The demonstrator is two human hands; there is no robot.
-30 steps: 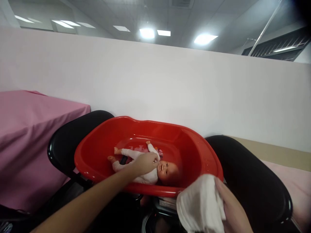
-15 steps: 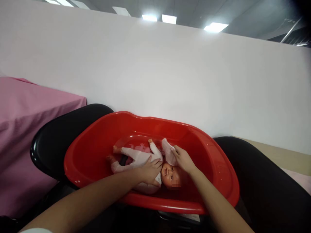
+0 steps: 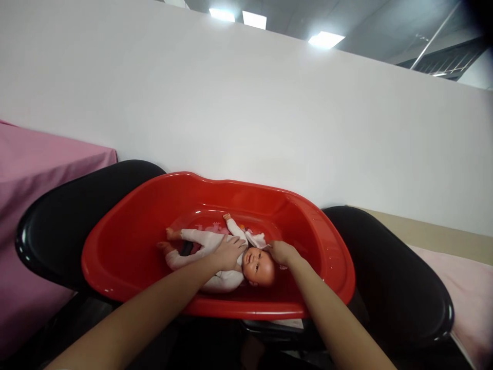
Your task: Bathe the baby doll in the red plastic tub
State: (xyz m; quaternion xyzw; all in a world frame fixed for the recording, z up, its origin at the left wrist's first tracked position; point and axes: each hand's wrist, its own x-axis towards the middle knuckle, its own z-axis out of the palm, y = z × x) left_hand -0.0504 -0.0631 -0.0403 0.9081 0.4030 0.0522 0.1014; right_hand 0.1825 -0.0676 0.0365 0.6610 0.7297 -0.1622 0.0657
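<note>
A baby doll (image 3: 259, 267) in a white outfit lies on its back inside a red baby bathtub (image 3: 335, 241), head to the right and feet to the left. My left hand (image 3: 230, 253) rests on the doll's chest with its fingers spread. Beside the doll's head, my right hand (image 3: 283, 253) is closed on the edge of a small pale cloth (image 3: 257, 240). The cloth hangs from the fingers down along the far side of the doll's head. Part of the doll's torso is hidden under my left hand and forearm.
Black chair backs or seats stand at the left (image 3: 77, 216) and right (image 3: 393, 277) of the tub. A pink-draped table (image 3: 50, 159) is at far left, and a pink sheet (image 3: 470, 288) lies at right. A white partition (image 3: 246, 113) rises behind.
My right hand has lowered the cloth from above the doll's head to beside it. The camera view has shifted slightly to the right. My left hand stays on the doll's chest.
</note>
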